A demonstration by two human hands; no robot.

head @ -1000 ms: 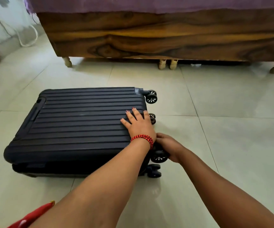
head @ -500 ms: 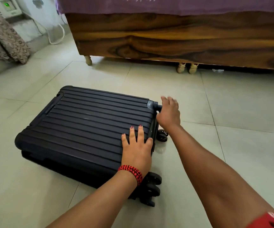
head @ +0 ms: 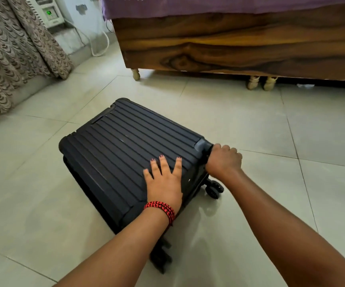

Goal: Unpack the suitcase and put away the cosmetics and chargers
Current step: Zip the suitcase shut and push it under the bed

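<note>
A dark navy ribbed hard-shell suitcase [head: 124, 154] lies flat and closed on the tiled floor, wheels toward me and to the right. My left hand [head: 164, 181], with a red thread bracelet at the wrist, presses flat on the lid near the wheel end, fingers spread. My right hand [head: 224, 160] curls around the far right corner of the case, at the wheel-end edge. What the fingers grip there is hidden. No cosmetics or chargers are visible.
A wooden bed frame [head: 239, 46] with a purple cover stands behind the suitcase. A patterned curtain [head: 16, 54] hangs at the left, with a white appliance [head: 47, 11] and cable behind it. Pale floor tiles [head: 291, 131] surround the case.
The suitcase has rotated, its wheel end swinging toward me. My right hand moved from the near wheels to the far right corner and closed there. The view shifted left.
</note>
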